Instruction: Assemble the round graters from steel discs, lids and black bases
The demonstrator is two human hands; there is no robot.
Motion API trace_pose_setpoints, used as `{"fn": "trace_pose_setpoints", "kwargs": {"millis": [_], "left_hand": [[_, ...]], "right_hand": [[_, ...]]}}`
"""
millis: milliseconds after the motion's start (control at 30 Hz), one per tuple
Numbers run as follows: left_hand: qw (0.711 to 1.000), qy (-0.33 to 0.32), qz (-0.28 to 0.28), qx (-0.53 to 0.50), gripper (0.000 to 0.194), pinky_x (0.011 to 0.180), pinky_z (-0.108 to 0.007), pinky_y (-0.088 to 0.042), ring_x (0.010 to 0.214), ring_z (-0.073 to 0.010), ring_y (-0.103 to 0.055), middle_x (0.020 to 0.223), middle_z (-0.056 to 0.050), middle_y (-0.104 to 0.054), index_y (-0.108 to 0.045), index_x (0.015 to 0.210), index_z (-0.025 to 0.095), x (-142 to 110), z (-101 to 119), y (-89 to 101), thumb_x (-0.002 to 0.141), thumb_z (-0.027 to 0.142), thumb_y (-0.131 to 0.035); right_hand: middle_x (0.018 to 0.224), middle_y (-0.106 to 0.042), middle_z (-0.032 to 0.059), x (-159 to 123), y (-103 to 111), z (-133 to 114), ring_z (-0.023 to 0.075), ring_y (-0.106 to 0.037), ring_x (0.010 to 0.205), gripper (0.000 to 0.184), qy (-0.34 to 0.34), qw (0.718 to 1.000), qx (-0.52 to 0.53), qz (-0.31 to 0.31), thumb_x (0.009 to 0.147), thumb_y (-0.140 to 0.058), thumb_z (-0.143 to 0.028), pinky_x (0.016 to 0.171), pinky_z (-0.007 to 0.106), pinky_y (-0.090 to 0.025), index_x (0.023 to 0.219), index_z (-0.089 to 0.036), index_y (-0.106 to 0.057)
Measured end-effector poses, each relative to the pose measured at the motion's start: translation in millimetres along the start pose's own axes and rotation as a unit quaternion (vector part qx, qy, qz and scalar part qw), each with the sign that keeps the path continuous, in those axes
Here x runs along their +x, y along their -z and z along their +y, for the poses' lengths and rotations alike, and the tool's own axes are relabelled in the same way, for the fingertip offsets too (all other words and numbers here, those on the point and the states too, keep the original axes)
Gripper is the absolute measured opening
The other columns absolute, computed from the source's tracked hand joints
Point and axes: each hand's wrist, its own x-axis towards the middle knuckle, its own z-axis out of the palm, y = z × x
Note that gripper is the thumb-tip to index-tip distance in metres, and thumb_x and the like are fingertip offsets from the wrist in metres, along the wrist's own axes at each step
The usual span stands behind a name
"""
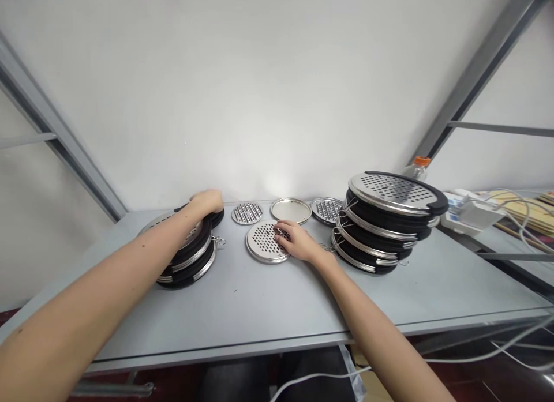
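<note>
As right hand (294,240) rests, fingers apart, on the front disc (262,241), left hand (210,201) reaches past the shorter stack (190,265), grip hidden; lifting likely needs pinching.

Counted on the table (268,315): two stacks of round black-and-metal units, the right stack (389,238) showing four layers, the left stack (193,269) partly hidden and not reliably countable. Separate round pieces number four: three perforated discs (261,244) and one plain disc (291,210). One orange-capped bottle (416,171) is noted.
</note>
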Motion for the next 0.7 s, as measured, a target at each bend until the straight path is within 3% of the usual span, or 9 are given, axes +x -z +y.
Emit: {"fn": "trace_pose_setpoints", "kwargs": {"millis": [133,267,400,700], "left_hand": [[1.0,-0.011,-0.023,0.006,0.044,0.076,-0.029,-0.05,0.098,-0.0297,-0.064,0.112,-0.018,-0.067,-0.068,0.105,0.014,7.4,-6.8,-9.2,0.067,0.036,-0.071],[1.0,-0.02,-0.018,0.004,0.05,0.074,-0.029,-0.05,0.098,-0.0301,-0.064,0.112,-0.019,-0.067,-0.067,0.107,0.012,7.8,-4.4,-7.9,0.063,0.035,-0.074],[0.999,-0.041,-0.011,-0.013,0.042,0.073,-0.03,-0.049,0.095,-0.0297,-0.065,0.103,-0.018,-0.07,-0.067,0.102,0.012,2.7,-1.0,-4.2,0.066,0.034,-0.071],[0.989,-0.104,0.071,-0.079,0.03,0.066,-0.031,-0.047,0.087,-0.0271,-0.065,0.094,-0.013,-0.069,-0.065,0.097,0.015,-29.9,17.1,1.8,0.075,0.036,-0.061]], "right_hand": [[0.124,-0.058,0.0144,0.0,-1.1,1.2,0.0259,-0.054,0.115,0.034,-0.001,1.0,-0.006,0.001,0.089,-0.05,-0.033,0.097,0.04,-0.043,0.116,-0.016,-0.06],[0.122,-0.059,0.0137,0.0,-0.3,0.4,0.0256,-0.055,0.113,0.033,0.005,1.0,-0.006,0.0,0.089,-0.049,-0.032,0.096,0.038,-0.044,0.115,-0.016,-0.06],[0.121,-0.06,0.0139,0.3,1.6,-1.1,0.0255,-0.056,0.112,0.032,0.009,1.0,0.001,-0.003,0.089,-0.048,-0.031,0.095,0.039,-0.045,0.114,-0.016,-0.06],[0.124,-0.058,0.0167,-1.3,1.6,-4.5,0.0289,-0.052,0.118,0.042,0.014,0.999,-0.028,0.002,0.086,-0.055,-0.043,0.101,0.043,-0.04,0.116,-0.014,-0.062]]}}
